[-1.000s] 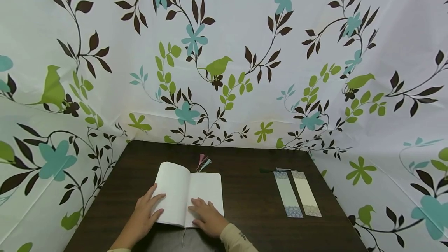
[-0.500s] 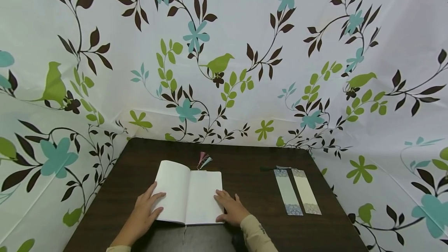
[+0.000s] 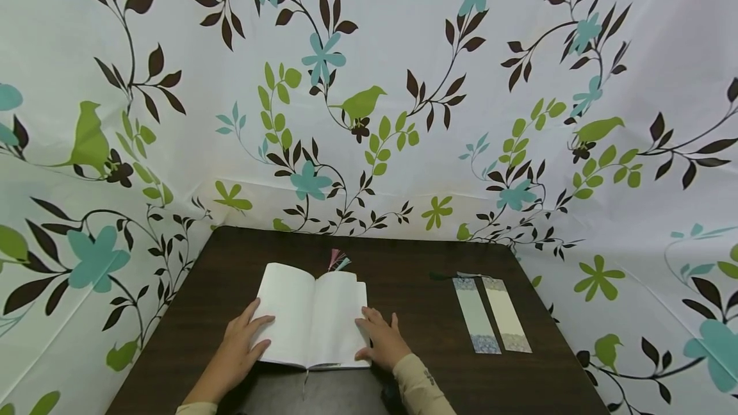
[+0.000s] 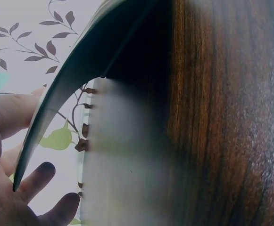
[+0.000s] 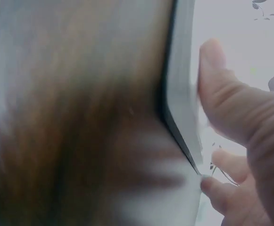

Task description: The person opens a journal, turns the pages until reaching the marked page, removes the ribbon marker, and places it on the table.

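An open notebook with blank white pages [image 3: 286,312] lies on the dark table, its left side curving up off the surface. My left hand [image 3: 235,344] holds that side, thumb on the page and other fingers beyond the dark cover [image 4: 66,80]. At the right edge, my right hand [image 3: 385,340] has its thumb against the page block [image 5: 181,89] and fingertips at the cover's edge. One right-hand page [image 3: 337,312] bows up, showing a strip of the sheets beneath. Pink and pale blue tassels [image 3: 339,260] stick out past the notebook's top. A thin ribbon [image 3: 305,383] hangs below its spine.
Two long bookmarks lie side by side on the right: a pale green one [image 3: 477,316] and a cream one [image 3: 507,316], with dark tassels at their tops. The wooden table [image 3: 415,287] meets a leaf-and-bird patterned cloth [image 3: 392,50] behind.
My right hand has slid from the middle of the right page to its outer edge, and a right-hand page now bows upward. My left hand stays in place.
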`<state>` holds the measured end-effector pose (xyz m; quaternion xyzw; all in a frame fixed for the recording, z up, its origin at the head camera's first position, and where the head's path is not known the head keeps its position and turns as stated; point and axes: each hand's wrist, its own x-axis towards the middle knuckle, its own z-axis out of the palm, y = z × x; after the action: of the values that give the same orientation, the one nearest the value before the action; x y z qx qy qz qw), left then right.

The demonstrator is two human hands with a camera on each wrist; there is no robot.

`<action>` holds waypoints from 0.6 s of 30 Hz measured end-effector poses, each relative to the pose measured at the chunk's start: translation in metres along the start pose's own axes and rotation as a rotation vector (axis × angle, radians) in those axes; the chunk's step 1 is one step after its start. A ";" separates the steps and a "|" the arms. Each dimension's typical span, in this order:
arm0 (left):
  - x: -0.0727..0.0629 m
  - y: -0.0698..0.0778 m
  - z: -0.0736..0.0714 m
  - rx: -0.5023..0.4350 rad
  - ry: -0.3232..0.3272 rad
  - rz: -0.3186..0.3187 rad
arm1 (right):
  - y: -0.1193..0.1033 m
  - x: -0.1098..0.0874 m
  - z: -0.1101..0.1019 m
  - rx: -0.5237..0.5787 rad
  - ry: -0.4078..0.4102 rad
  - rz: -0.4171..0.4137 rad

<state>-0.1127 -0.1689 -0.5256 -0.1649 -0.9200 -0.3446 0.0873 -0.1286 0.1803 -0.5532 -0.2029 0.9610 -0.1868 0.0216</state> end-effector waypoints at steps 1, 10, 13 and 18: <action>0.000 0.000 0.000 0.000 0.001 0.001 | -0.001 0.001 0.002 -0.007 0.006 0.006; -0.001 -0.001 0.000 -0.006 0.007 0.005 | -0.014 0.008 0.013 0.194 0.082 -0.018; -0.001 -0.001 0.000 -0.010 0.004 0.000 | -0.024 0.010 0.011 0.461 0.080 -0.078; -0.001 0.000 0.000 -0.012 0.007 -0.007 | -0.046 0.014 0.010 0.838 -0.035 -0.152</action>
<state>-0.1119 -0.1692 -0.5264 -0.1610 -0.9182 -0.3510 0.0884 -0.1227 0.1321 -0.5453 -0.2499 0.7839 -0.5587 0.1046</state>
